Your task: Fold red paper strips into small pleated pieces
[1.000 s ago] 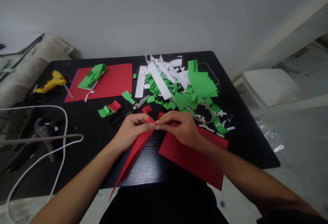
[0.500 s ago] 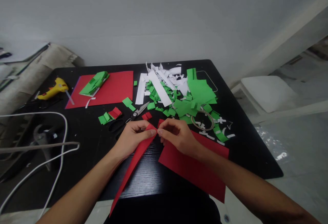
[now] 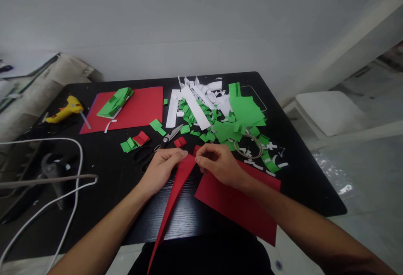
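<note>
My left hand [image 3: 162, 168] and my right hand [image 3: 217, 163] meet at the near middle of the black table [image 3: 302, 170]. Both pinch the top end of a long red paper strip [image 3: 174, 195], which runs down towards me past the table's front edge. A larger red sheet [image 3: 239, 201] lies under my right wrist. Just beyond my fingers lie small red squares [image 3: 180, 142] and black-handled scissors [image 3: 163, 140].
A heap of green and white paper cuttings [image 3: 217, 111] covers the far middle, with a tape ring [image 3: 250, 147] beside it. Another red sheet [image 3: 141, 107] carries folded green paper [image 3: 115, 102] at the far left. A yellow glue gun [image 3: 64, 109] and white cable [image 3: 72, 174] lie left.
The red strip's lower end has swung slightly to the right, and its top has opened flatter between my fingertips. My hands stay at the same spot.
</note>
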`<action>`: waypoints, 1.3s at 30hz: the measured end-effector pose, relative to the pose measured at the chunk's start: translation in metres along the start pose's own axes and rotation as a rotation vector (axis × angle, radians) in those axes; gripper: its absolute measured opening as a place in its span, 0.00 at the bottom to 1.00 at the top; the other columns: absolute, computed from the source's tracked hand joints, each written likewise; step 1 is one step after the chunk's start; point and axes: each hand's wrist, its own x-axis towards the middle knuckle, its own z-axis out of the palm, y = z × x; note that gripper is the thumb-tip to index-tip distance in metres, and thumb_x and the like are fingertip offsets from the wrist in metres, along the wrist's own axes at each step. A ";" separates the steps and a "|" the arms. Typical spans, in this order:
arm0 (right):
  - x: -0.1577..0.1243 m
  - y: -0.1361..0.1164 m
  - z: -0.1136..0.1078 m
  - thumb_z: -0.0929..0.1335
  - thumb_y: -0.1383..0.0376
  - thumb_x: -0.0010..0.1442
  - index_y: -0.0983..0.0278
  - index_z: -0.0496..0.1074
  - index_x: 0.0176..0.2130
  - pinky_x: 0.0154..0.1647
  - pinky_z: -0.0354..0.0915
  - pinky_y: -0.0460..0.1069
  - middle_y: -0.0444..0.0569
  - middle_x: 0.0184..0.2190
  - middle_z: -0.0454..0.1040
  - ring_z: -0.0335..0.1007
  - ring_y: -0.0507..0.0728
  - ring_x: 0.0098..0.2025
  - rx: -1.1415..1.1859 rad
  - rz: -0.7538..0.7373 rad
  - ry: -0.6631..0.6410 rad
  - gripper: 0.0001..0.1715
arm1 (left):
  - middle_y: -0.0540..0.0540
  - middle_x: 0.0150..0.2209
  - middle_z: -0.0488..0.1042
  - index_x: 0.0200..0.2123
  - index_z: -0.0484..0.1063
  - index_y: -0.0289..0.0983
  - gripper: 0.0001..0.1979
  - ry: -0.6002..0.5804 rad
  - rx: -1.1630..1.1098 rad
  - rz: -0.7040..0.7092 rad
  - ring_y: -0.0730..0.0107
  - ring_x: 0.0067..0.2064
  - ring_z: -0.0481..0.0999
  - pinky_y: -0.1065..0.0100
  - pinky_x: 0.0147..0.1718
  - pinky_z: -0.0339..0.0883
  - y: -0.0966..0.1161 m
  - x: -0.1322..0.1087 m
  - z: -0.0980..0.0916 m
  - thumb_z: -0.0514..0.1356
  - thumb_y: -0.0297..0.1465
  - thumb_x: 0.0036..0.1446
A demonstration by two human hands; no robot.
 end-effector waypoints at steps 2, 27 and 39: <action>0.000 0.000 0.000 0.71 0.64 0.58 0.63 0.73 0.29 0.25 0.65 0.45 0.40 0.21 0.71 0.67 0.49 0.22 -0.017 -0.006 0.010 0.07 | 0.49 0.26 0.76 0.27 0.81 0.35 0.16 0.011 0.006 -0.002 0.72 0.28 0.69 0.71 0.29 0.62 -0.001 0.001 -0.001 0.66 0.41 0.61; 0.007 -0.002 -0.009 0.71 0.61 0.60 0.63 0.72 0.28 0.25 0.63 0.46 0.40 0.20 0.70 0.66 0.50 0.22 -0.065 -0.015 0.080 0.11 | 0.51 0.24 0.72 0.27 0.79 0.34 0.14 -0.045 0.042 -0.064 0.75 0.27 0.66 0.73 0.27 0.59 0.001 0.003 -0.003 0.71 0.40 0.53; 0.007 -0.003 -0.006 0.77 0.52 0.55 0.63 0.75 0.31 0.25 0.67 0.47 0.41 0.23 0.74 0.70 0.51 0.23 -0.001 0.132 -0.003 0.18 | 0.52 0.26 0.75 0.28 0.77 0.34 0.11 -0.108 0.106 -0.018 0.75 0.28 0.70 0.73 0.32 0.64 0.003 0.002 -0.003 0.68 0.36 0.56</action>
